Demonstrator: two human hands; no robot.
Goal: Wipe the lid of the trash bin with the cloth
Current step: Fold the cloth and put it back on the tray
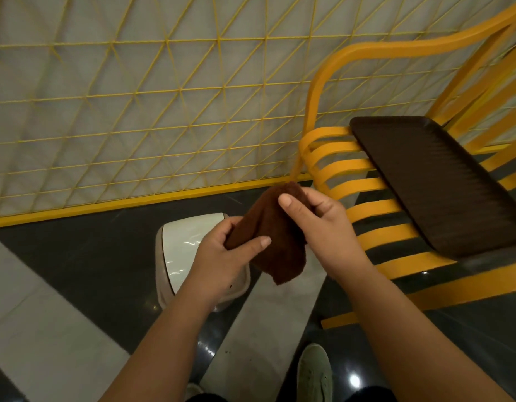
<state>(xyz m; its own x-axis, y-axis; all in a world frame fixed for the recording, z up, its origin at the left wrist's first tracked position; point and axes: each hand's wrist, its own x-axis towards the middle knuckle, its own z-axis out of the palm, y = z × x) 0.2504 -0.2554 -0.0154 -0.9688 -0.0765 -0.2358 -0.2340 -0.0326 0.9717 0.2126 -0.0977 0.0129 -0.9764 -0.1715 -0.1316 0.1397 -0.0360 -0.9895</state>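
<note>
Left hand (222, 250) and right hand (317, 221) both gripped brown terry cloth (268, 233), held above white glossy trash bin lid (181, 245), no contact. Wiping not yet started; whole lid left.

Single view, head-worn camera, wide-angle; straight lines bow toward frame edges. Looks forward and steeply down from standing height. Forearms enter from bottom edge; left hand (222, 250) and right hand (323, 221) sit near, at frame centre. Floor and shoe (314, 372) directly below lens. Mesh fence (135, 97) fills upper half, yellow chair (367, 184) at right. No second view to compare.
</note>
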